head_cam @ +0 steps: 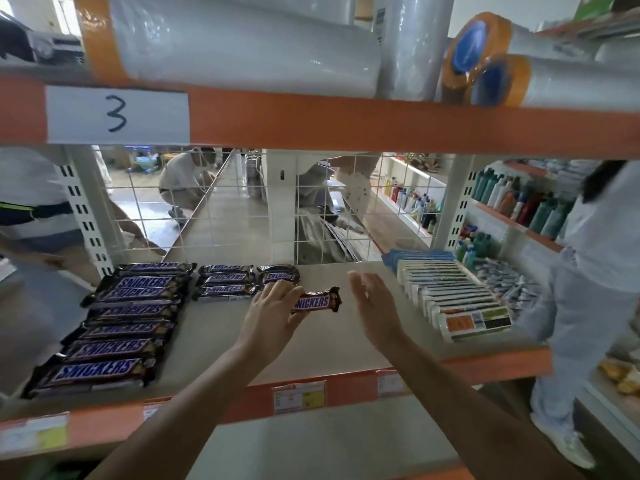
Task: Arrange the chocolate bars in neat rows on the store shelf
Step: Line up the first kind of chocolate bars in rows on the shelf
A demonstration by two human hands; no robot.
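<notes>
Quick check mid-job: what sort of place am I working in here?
Most likely a retail store aisle: orange-edged shelf with price tags, rows of Snickers bars, and bottled products on the next shelving.

A shop, orange-edged shelf (346, 344) with price tags (299, 395), rows of Snickers bars (128, 317), bottled goods (519, 202) far right

The left hand (273, 308) covers the first letter on the brown Snickers chocolate bar (317, 300); the far right boxed packs' (460, 299) labels seem too blurred to read.
</notes>
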